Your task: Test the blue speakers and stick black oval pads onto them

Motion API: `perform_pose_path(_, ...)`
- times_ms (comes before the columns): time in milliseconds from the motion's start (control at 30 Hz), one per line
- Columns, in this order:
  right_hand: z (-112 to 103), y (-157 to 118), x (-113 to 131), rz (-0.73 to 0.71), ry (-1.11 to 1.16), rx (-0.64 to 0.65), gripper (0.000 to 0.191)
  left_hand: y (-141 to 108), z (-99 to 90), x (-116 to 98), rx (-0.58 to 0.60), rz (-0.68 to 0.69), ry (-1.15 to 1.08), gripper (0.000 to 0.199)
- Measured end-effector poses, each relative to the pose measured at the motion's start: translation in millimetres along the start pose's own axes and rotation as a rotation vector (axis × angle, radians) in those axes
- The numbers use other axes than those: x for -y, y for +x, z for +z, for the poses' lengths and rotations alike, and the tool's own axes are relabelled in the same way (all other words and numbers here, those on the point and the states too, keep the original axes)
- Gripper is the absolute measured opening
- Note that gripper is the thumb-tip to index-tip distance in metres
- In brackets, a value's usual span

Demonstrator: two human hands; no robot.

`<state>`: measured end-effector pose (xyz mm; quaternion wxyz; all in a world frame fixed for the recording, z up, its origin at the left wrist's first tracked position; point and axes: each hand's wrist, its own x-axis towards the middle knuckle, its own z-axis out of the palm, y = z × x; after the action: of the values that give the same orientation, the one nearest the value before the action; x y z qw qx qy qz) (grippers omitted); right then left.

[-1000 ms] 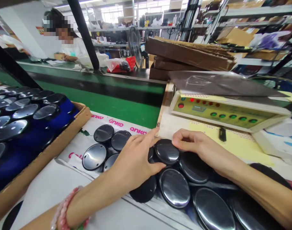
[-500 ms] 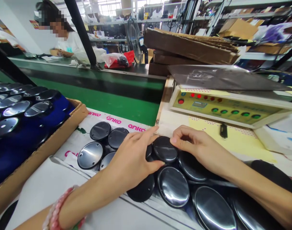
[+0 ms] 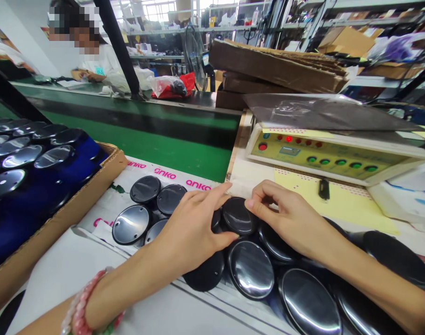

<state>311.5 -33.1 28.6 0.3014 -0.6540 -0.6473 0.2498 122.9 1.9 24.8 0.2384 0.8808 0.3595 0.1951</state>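
Note:
Both hands are at one glossy round black-topped piece [image 3: 239, 215] in the middle of the group. My left hand [image 3: 189, 230] curves around its left side, thumb at the near edge and fingers at the far edge. At its right rim, my right hand [image 3: 285, 209] presses thumb and fingertips together; whether anything small sits between them is hidden. Similar pieces stand close around, among them a shiny one [image 3: 250, 270] just in front and a matte one [image 3: 205, 273] partly under my left hand. Left of my hand are several more, one lid [image 3: 130, 224] showing two small holes.
An open cardboard box [image 3: 118, 160] at left holds rows of dark blue, black-topped pieces. Behind right stands a control box [image 3: 313, 156] with red and green buttons, and a small black object [image 3: 323, 189] before it. A green conveyor [image 3: 163, 139] crosses behind; a person [image 3: 101, 60] sits beyond.
The hands and the piece between them have hardly moved; the whole view has shifted very slightly. Fewer red lights glow on the control box.

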Motion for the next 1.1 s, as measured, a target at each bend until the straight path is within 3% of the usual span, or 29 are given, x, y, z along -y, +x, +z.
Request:
perform_pose_path(333,4.6,-1.1,-0.8,-0.089,-0.117,-0.057,0.018,-3.3,-2.5,-0.2,0.05,0.006,-0.001,0.074)
perform_pose_path(400,5.4,-0.9,-3.0,-0.042,-0.109,-0.05,0.015,-5.0,-4.6,-0.9,0.072,0.039,-0.003,0.073)
perform_pose_path(500,4.4,0.8,-4.0,0.033,0.021,0.062,0.014,-3.9,-6.0,-4.5,0.092,0.06,0.017,0.061)
perform_pose_path(667,-0.3,3.9,-0.9,-0.015,0.079,0.187,0.015,2.9,1.7,-12.3,0.077,0.021,0.214,0.039)
perform_pose_path(833,1.3,6.6,-2.6,-0.104,-0.056,0.129,0.019,10.6,6.2,-8.0,0.032,0.033,0.23,0.029)
perform_pose_path(967,-13.0,0.6,12.8,-0.181,-0.148,0.047,0.019,12.9,-23.8,-22.9,-0.044,0.051,0.26,0.028)
perform_pose_path(1067,-43.1,-28.6,38.5,-0.21,-0.188,-0.091,0.025,-18.8,-45.3,-56.1,-0.1,0.063,0.358,0.036)
perform_pose_path(1100,-54.8,-45.1,46.2,-0.211,-0.191,-0.137,0.027,-38.3,-43.3,-66.5,-0.051,0.08,0.392,0.045)
